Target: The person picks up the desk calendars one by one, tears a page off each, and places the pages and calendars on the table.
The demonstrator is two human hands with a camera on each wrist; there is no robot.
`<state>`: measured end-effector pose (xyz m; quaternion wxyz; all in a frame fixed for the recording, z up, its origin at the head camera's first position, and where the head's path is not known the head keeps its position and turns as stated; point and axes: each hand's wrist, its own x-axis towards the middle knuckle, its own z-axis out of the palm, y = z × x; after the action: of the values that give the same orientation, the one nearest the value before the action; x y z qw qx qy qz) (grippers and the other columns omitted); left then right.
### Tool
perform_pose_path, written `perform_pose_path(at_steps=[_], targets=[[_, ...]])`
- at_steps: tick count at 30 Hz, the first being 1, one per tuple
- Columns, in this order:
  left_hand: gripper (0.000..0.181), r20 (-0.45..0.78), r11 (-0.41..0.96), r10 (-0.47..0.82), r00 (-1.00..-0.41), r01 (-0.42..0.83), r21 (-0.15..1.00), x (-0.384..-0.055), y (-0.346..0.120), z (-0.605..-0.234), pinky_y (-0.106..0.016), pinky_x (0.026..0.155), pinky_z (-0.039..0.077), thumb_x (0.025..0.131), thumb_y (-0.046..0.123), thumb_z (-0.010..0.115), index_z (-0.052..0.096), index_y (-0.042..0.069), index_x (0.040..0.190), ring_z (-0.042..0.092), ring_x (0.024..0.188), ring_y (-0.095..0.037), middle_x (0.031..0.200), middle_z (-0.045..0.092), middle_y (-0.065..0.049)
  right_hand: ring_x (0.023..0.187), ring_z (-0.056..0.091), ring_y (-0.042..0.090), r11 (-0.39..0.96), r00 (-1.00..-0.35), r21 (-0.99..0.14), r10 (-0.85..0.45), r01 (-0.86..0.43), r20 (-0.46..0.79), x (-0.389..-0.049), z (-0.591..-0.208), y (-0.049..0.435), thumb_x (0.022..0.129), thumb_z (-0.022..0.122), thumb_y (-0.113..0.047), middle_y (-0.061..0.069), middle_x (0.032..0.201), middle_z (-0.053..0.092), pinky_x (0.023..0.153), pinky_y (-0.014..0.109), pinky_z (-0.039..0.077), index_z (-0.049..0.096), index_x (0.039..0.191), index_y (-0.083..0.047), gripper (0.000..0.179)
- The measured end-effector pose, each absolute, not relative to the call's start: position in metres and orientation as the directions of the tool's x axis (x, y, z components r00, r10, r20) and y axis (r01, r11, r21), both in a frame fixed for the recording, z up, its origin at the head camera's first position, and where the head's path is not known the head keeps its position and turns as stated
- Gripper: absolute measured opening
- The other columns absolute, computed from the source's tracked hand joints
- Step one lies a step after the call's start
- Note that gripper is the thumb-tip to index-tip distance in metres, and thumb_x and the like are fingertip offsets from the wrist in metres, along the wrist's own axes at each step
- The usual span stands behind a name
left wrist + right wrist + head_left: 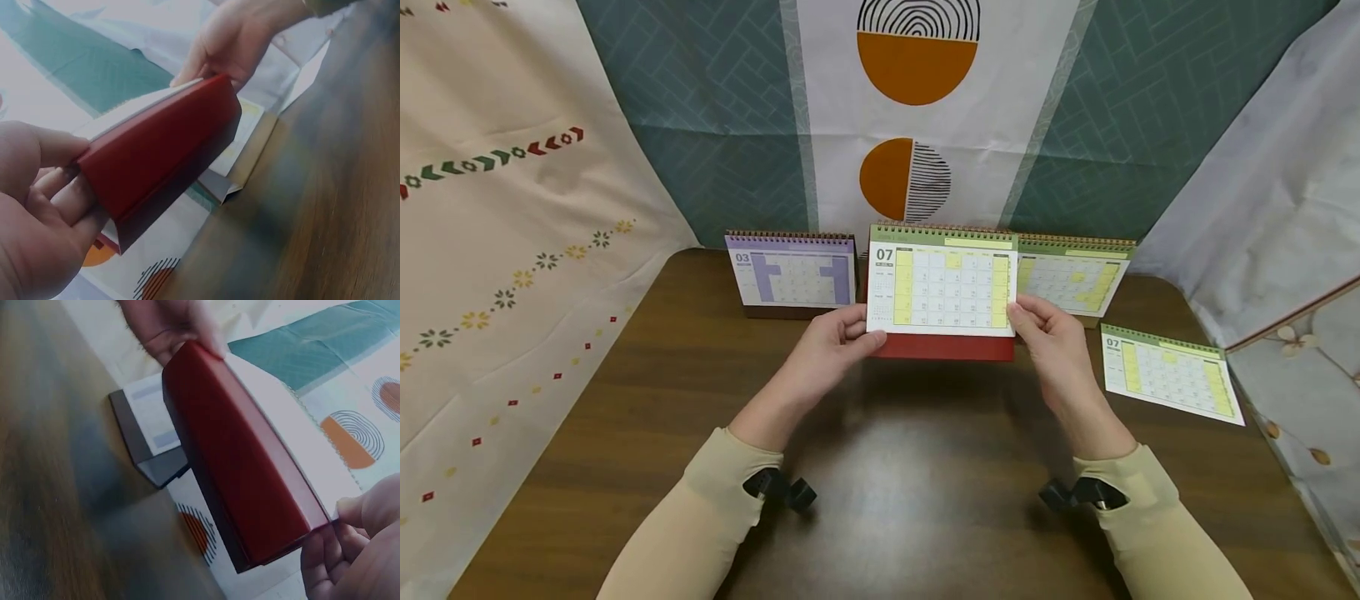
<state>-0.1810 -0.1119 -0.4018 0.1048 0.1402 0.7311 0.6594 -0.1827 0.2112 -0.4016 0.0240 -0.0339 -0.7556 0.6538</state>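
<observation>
Both hands hold a desk calendar with a red stand, lifted off the table and facing me. Its page reads 07 and has a green header, yellow columns and spiral binding along the top. My left hand grips the lower left edge, thumb on the front. On the opposite side, my right hand pinches the lower right edge. The left wrist view shows the red base from below, with the left fingers tucked behind it. A white page lies against the stand in the right wrist view.
A purple calendar marked 03 stands at the back left. Behind the right hand stands a green and yellow calendar, partly hidden. A loose 07 calendar sheet lies at the right of the wooden table. Patterned cloths surround the table.
</observation>
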Motion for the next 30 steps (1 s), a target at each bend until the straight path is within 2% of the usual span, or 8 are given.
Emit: perform_pose_path(at_steps=[3,5,8,12,15,17,25,30], targets=[[0.042,0.015,0.052,0.310,-0.950,0.033,0.998,-0.181,-0.113,-0.401,-0.034,0.103,0.055,0.108,0.006,0.070,0.064,-0.001,0.149,0.075,0.106,-0.021,0.131,0.078,-0.013,0.110,0.067,0.020,0.310,-0.992,-0.948,0.078,-0.072,0.101,-0.183,-0.404,0.210,0.112,0.068,-0.030,0.011,0.134,0.075,0.088,0.021,0.054,0.060,0.159,-0.010,0.052],[0.041,-0.002,0.027,0.284,-0.959,0.006,1.000,-0.181,-0.113,-0.400,-0.036,0.104,0.053,0.109,0.006,0.069,0.064,-0.001,0.149,0.075,0.106,-0.021,0.131,0.078,-0.013,0.112,0.067,0.024,0.441,-0.983,-0.887,0.046,-0.141,0.179,-0.183,-0.405,0.209,0.112,0.068,-0.029,0.012,0.140,0.072,0.089,0.025,0.054,0.055,0.163,-0.013,0.055],[0.040,-0.030,-0.004,0.246,-0.969,-0.032,0.999,-0.182,-0.113,-0.401,-0.040,0.108,0.049,0.109,0.006,0.068,0.064,-0.001,0.148,0.075,0.106,-0.020,0.128,0.079,-0.013,0.120,0.065,0.032,0.585,-0.958,-0.773,-0.025,-0.245,0.285,-0.182,-0.405,0.208,0.110,0.072,-0.023,0.015,0.153,0.061,0.098,0.041,0.056,0.047,0.168,-0.013,0.064],[0.039,-0.047,-0.034,0.202,-0.978,-0.055,0.998,-0.182,-0.111,-0.400,-0.043,0.111,0.047,0.109,0.004,0.068,0.065,-0.001,0.148,0.075,0.104,-0.019,0.127,0.079,-0.015,0.146,0.047,0.040,0.712,-0.897,-0.589,-0.132,-0.382,0.422,-0.180,-0.404,0.205,0.098,0.087,-0.015,0.017,0.167,0.045,0.114,0.062,0.044,0.047,0.167,-0.008,0.081],[0.041,-0.048,-0.046,0.189,-0.981,-0.058,0.997,-0.181,-0.110,-0.399,-0.042,0.112,0.047,0.109,0.003,0.067,0.063,-0.001,0.149,0.075,0.105,-0.017,0.128,0.078,-0.016,0.156,0.034,0.040,0.752,-0.844,-0.470,-0.210,-0.462,0.494,-0.178,-0.404,0.201,0.089,0.095,-0.015,0.015,0.169,0.043,0.118,0.065,0.038,0.052,0.164,-0.009,0.087],[0.041,-0.051,-0.051,0.193,-0.980,-0.062,0.997,-0.181,-0.109,-0.398,-0.039,0.109,0.049,0.109,0.002,0.067,0.063,-0.001,0.150,0.075,0.105,-0.017,0.130,0.078,-0.016,0.157,0.034,0.038,0.751,-0.815,-0.427,-0.250,-0.504,0.523,-0.178,-0.405,0.198,0.087,0.097,-0.014,0.014,0.168,0.046,0.119,0.063,0.038,0.056,0.160,-0.010,0.084],[0.043,-0.052,-0.048,0.236,-0.970,-0.066,0.997,-0.179,-0.108,-0.397,-0.032,0.103,0.054,0.109,0.000,0.064,0.061,0.000,0.152,0.075,0.107,-0.019,0.133,0.077,-0.015,0.157,0.038,0.037,0.735,-0.790,-0.400,-0.298,-0.548,0.535,-0.181,-0.407,0.193,0.088,0.095,-0.013,0.013,0.164,0.053,0.124,0.058,0.035,0.065,0.153,-0.007,0.072],[0.041,-0.036,-0.063,0.224,-0.974,-0.051,0.997,-0.180,-0.108,-0.398,-0.031,0.102,0.054,0.109,-0.001,0.064,0.061,-0.003,0.151,0.075,0.105,-0.017,0.132,0.077,-0.017,0.158,0.034,0.040,0.743,-0.817,-0.423,-0.283,-0.518,0.503,-0.182,-0.404,0.194,0.087,0.097,-0.016,0.015,0.170,0.046,0.122,0.063,0.036,0.059,0.158,-0.005,0.081]])
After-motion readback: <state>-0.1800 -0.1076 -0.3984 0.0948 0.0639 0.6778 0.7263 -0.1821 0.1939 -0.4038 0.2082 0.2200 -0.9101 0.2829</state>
